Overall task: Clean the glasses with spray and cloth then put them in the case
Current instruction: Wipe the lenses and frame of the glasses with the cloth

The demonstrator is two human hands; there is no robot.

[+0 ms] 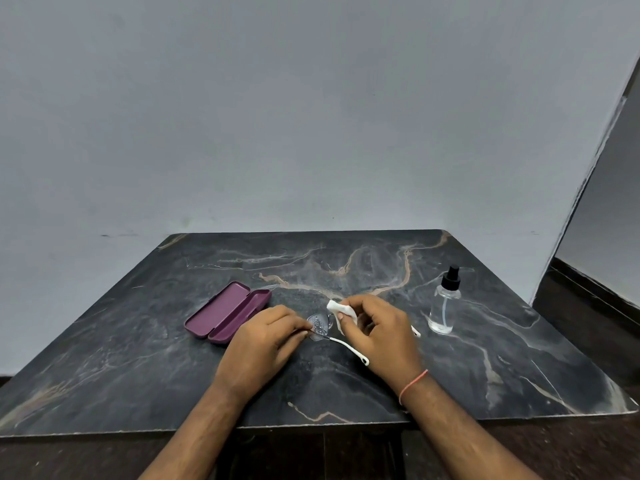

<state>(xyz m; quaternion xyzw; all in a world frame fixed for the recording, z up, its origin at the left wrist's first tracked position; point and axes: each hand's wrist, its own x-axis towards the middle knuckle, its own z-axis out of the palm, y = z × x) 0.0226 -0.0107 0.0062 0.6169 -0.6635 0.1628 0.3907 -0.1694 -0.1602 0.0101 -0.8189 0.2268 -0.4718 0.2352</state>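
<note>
One head-worn view, looking forward and down across the table.

You see the scene from a single wide-angle camera on your head, aimed forward and tilted down over the dark marbled table (pixel 485 368), whose near edge crosses the lower frame. Your forearms enter from the bottom, so the left hand (pixel 263 344) and right hand (pixel 384 330) sit close to the lens, near centre. The grey wall (pixel 311 116) fills the upper half, and straight lines bow toward the frame's edges.

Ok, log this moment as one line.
left hand holds glasses | right hand wipes with cloth | case open
</note>
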